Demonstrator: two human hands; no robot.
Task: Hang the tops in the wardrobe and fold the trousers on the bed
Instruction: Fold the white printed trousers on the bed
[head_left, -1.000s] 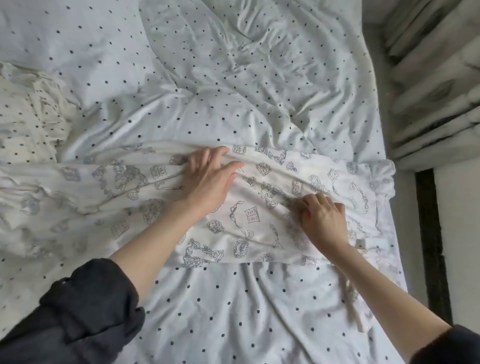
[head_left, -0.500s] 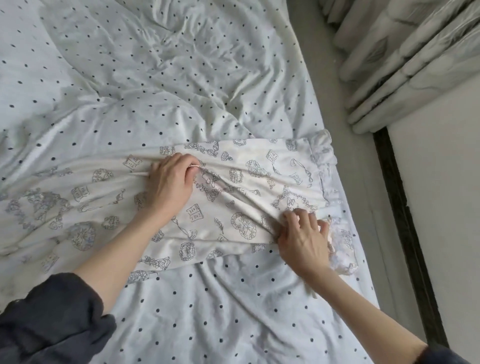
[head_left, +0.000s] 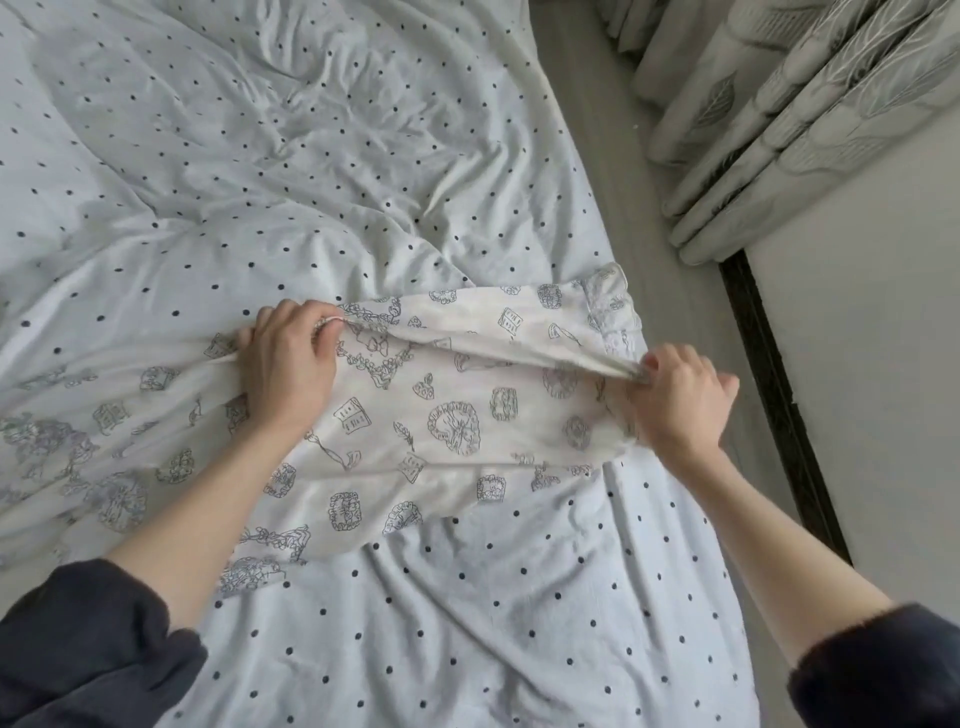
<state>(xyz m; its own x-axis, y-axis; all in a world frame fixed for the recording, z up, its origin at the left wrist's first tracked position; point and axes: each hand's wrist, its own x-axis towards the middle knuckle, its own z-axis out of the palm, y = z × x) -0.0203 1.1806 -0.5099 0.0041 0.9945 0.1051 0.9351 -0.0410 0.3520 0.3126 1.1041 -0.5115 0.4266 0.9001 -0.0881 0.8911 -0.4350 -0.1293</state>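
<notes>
White trousers with a grey line-drawing print (head_left: 467, 415) lie stretched across the bed (head_left: 260, 156), their elastic waistband at the right near the bed's edge. My left hand (head_left: 288, 364) pinches a fold of the fabric along the far edge, mid-length. My right hand (head_left: 680, 397) grips the cloth close to the waistband. Between the two hands the fabric is lifted into a taut ridge. The trouser legs run off to the left, rumpled.
The bed has a pale blue sheet with dark dots, heavily creased. A strip of floor (head_left: 623, 171) runs along the bed's right side. Grey leaf-patterned curtains (head_left: 779, 130) hang at the upper right, with a white wall (head_left: 857, 364) and dark skirting below.
Both hands went from pressing flat on the trousers to gripping the fabric and lifting it into a ridge. My right hand moved toward the waistband. The view swung right.
</notes>
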